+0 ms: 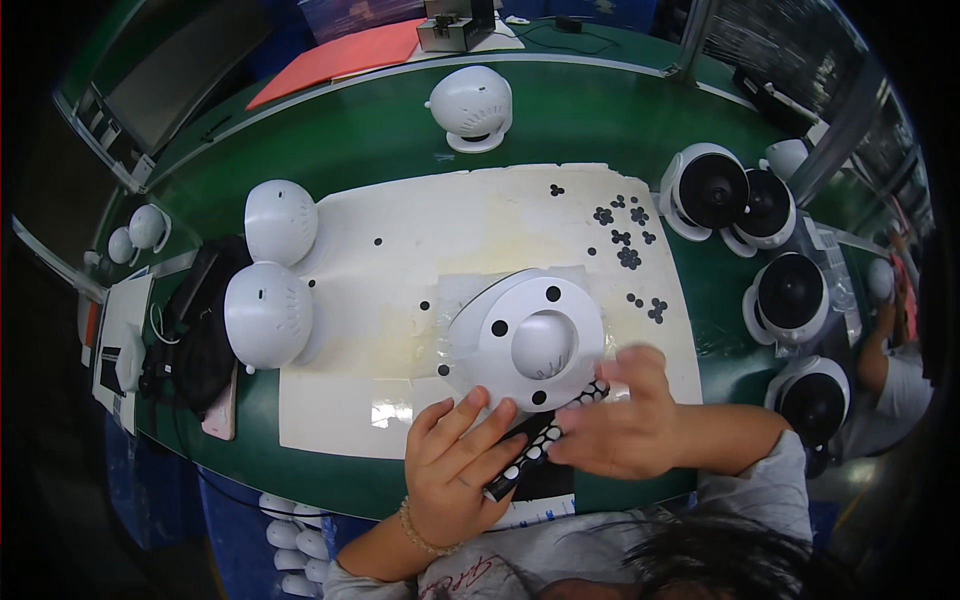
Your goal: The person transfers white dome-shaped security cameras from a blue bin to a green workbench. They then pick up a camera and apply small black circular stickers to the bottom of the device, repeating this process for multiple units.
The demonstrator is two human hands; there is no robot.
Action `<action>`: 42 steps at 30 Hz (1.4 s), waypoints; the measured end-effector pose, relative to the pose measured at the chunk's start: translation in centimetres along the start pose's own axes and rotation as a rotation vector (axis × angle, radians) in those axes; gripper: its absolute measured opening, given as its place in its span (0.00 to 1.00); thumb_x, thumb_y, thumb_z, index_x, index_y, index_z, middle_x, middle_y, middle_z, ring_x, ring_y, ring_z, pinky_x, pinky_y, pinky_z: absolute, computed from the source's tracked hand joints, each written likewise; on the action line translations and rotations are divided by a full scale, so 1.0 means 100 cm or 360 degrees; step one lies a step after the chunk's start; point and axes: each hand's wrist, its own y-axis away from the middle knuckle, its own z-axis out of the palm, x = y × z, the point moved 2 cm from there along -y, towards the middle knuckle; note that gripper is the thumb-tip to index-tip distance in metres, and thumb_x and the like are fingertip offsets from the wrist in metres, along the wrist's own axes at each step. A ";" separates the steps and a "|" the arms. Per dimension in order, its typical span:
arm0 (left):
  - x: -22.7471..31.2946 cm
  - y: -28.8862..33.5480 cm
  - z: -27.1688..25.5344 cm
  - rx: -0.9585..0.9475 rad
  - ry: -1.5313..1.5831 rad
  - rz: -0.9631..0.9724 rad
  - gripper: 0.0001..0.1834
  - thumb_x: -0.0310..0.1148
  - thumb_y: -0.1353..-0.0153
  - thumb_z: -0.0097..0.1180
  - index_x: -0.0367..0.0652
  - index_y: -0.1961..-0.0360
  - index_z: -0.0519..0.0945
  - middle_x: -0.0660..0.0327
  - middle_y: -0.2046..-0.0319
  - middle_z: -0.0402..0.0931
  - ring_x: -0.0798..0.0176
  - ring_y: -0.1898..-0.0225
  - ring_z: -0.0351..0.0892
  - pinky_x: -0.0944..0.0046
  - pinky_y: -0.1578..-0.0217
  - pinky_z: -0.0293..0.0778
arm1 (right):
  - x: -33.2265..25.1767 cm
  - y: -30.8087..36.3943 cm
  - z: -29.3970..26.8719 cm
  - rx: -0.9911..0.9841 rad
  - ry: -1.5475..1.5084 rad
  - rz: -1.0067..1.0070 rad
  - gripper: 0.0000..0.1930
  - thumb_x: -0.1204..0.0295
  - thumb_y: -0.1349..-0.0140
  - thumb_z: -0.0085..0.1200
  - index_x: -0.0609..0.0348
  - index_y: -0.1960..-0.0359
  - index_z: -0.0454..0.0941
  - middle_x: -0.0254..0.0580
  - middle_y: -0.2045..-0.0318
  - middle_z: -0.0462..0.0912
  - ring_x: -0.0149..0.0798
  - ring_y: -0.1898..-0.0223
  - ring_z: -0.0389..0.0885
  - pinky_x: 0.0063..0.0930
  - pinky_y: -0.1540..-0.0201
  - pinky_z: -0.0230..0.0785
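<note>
A white round-bodied device lies in front of me with its ring-shaped base (587, 305) facing up. Three black round pads show on the ring, and the base's hollow centre is bare white. My left hand (455, 465) holds the lower end of a black strip of adhesive pads (535, 445), spotted with white circles, close to the ring's near edge. Its fingertips reach the ring's near left rim. My right hand (630, 420) is curled over the strip's upper end, thumb and fingers gripping it, slightly blurred.
A cream sheet (350, 410) covers the green table (370, 145), with loose black pads (629, 258) scattered at its right. White devices (268, 315) stand left and at the back (470, 105). Black-faced ones (790, 290) line the right. A black bag (205, 330) lies far left; a co-worker (890, 390) sits right.
</note>
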 end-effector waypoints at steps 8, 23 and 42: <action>0.002 0.001 -0.003 -0.0013 0.0022 -0.0038 0.13 0.28 0.60 0.56 0.45 0.68 0.79 0.61 0.52 0.73 0.57 0.46 0.66 0.54 0.53 0.61 | 0.021 -0.001 -0.012 -0.0038 -0.0438 0.0745 0.08 0.69 0.50 0.57 0.52 0.68 0.75 0.37 0.48 0.68 0.49 0.41 0.54 0.38 0.47 0.50; 0.000 0.003 0.000 -0.0024 0.0046 -0.0055 0.17 0.30 0.66 0.59 0.46 0.68 0.80 0.61 0.53 0.73 0.57 0.45 0.66 0.52 0.51 0.60 | 0.035 0.004 -0.012 -0.0051 -0.0596 0.0988 0.05 0.71 0.47 0.54 0.55 0.70 0.77 0.51 0.43 0.61 0.53 0.38 0.49 0.42 0.40 0.42; 0.002 0.002 0.000 -0.0029 0.0021 -0.0066 0.14 0.28 0.62 0.58 0.45 0.68 0.79 0.61 0.53 0.73 0.57 0.45 0.65 0.51 0.51 0.60 | 0.038 0.007 -0.007 -0.0095 -0.0770 0.1089 0.05 0.69 0.45 0.53 0.55 0.68 0.77 0.48 0.43 0.62 0.53 0.38 0.51 0.42 0.40 0.45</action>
